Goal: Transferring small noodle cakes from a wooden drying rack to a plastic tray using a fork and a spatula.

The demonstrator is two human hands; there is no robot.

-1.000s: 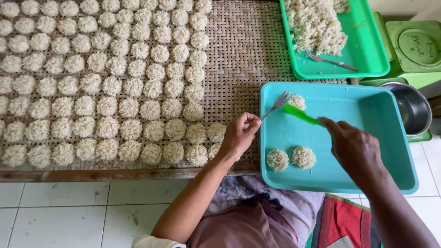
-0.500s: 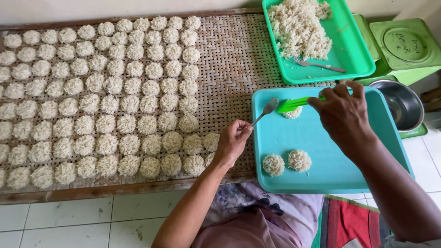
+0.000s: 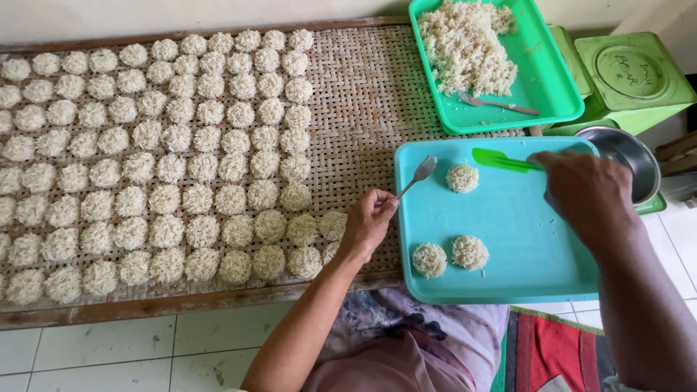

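my left hand (image 3: 368,226) grasps steel fork (image 3: 416,176) | my right hand (image 3: 585,190) pinches flat green plastic spatula (image 3: 502,160) | both over turquoise plastic tray (image 3: 508,232)

Pale, plain wall (image 3: 181,14) along the top edge. White floor tiles (image 3: 109,356) with grey grout below, lightly soiled. Low woven surface (image 3: 363,101) of brown cane, framed in worn wood, filling the left and middle. Green square tin (image 3: 632,72) with a round lid at the upper right, just beside a steel bowl (image 3: 632,156). Red patterned mat (image 3: 555,352) on the floor at the lower right. Soft, even daylight, faint shadows.
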